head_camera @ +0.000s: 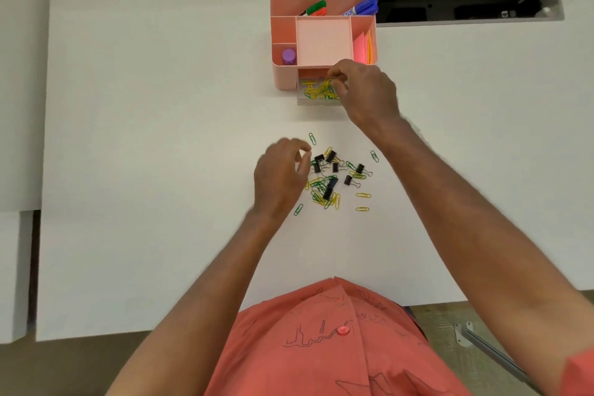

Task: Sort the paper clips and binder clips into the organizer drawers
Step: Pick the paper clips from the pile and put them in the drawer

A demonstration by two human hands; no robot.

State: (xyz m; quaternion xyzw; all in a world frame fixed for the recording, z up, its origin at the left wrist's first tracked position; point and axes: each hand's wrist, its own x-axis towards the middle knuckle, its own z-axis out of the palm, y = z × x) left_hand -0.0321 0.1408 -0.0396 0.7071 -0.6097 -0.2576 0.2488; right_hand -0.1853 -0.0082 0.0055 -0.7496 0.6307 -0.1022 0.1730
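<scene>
Markers (pixel 360 8) and, seemingly, glue (pixel 288 56) crowd organizer (pixel 283 77) above drawer (pixel 316 102).

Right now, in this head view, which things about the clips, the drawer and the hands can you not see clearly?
- Right hand: covers the right part of the open drawer; whether its fingers hold a paper clip is unclear.
- Left hand: blurred, hides the left edge of the clip pile.
- Pile: clips overlap and are too small to count.
- Organizer: any second drawer is not visible.

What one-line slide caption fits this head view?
Right hand drops paper clips into the open drawer; left hand reaches the mixed pile.
</scene>
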